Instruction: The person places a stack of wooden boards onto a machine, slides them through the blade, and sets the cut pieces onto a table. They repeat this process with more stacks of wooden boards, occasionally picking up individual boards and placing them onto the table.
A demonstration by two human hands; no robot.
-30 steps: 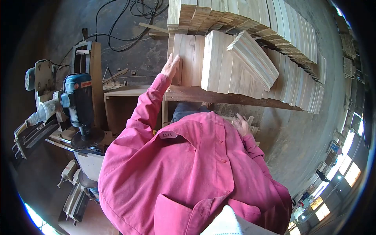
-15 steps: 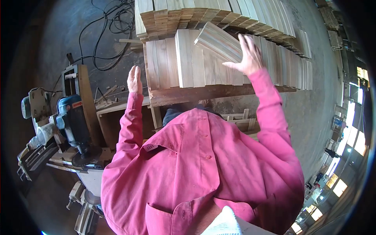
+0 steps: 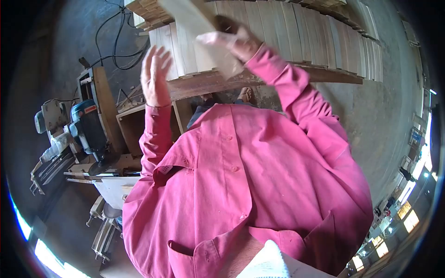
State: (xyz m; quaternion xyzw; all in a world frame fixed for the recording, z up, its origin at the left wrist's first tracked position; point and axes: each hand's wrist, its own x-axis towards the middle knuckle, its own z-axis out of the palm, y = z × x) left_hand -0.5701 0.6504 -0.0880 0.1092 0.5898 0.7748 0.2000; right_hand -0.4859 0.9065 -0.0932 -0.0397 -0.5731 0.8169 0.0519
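Observation:
My right hand [image 3: 234, 41] is at a blurred wooden board [image 3: 204, 34], its fingers spread along the board's right side; motion blur hides how firmly it touches. The board slants from the top centre down to the near edge of a row of pale wooden boards [image 3: 282, 32]. My left hand [image 3: 156, 76] is raised to the left of that row, fingers apart and holding nothing. Under the row runs a brown wooden beam [image 3: 320, 74].
On the left stand a blue power tool [image 3: 85, 123] and an open wooden box [image 3: 134, 127]. Black cables [image 3: 118, 58] lie on the floor at the upper left. More stacked boards [image 3: 148, 14] rise behind the row. A foot [image 3: 245, 95] shows below the beam.
My right hand has moved left. The board that lay slanted on the row is now farther left and tilted more steeply. My left hand has risen, with its fingers more spread.

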